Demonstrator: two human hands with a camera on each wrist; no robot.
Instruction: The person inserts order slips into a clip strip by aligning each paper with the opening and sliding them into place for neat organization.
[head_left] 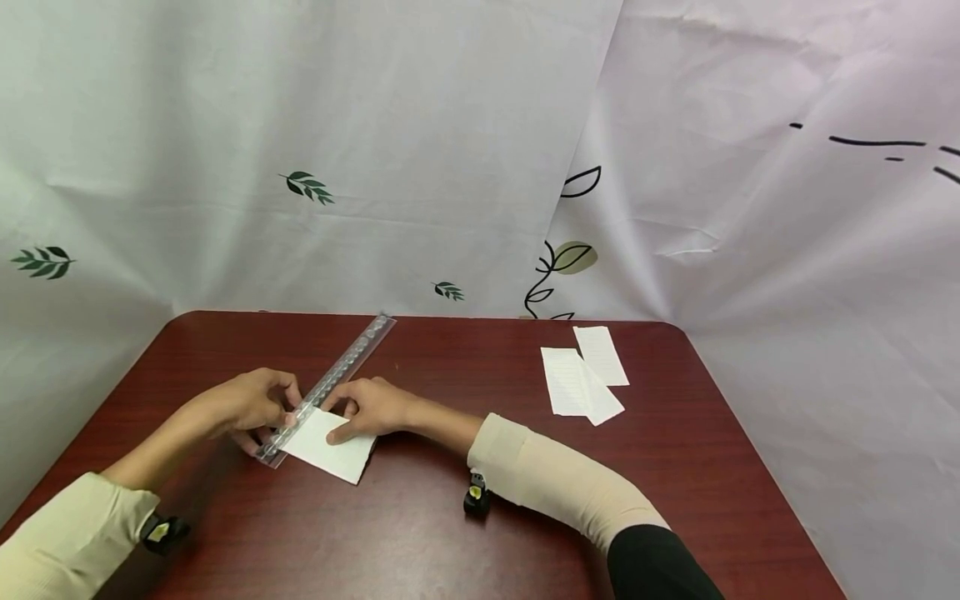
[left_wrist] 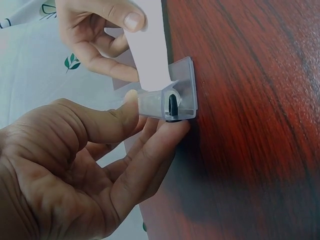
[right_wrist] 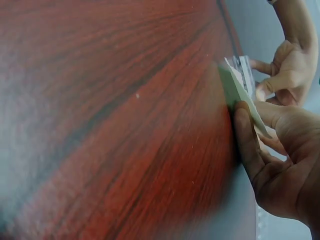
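Observation:
A clear plastic ruler (head_left: 348, 362) lies slantwise at the table's left, its far end by the back edge. My left hand (head_left: 255, 404) pinches its near part between thumb and fingers; the left wrist view shows the thumb (left_wrist: 129, 107) on a raised clear ridge. A white piece of paper (head_left: 318, 450) meets the ruler along its left edge. My right hand (head_left: 378, 406) grips this paper, with the thumb on its upper face and the index finger reaching toward the ruler. In the right wrist view the paper (right_wrist: 245, 95) is tilted, its shaded underside showing.
Several white paper pieces (head_left: 562, 379) lie partly overlapping on the table's right side, near the back. The dark red wooden table (head_left: 420, 533) has rounded back corners. Behind it hangs a white cloth (head_left: 420, 125) printed with leaves. Each wrist wears a small black camera (head_left: 476, 496).

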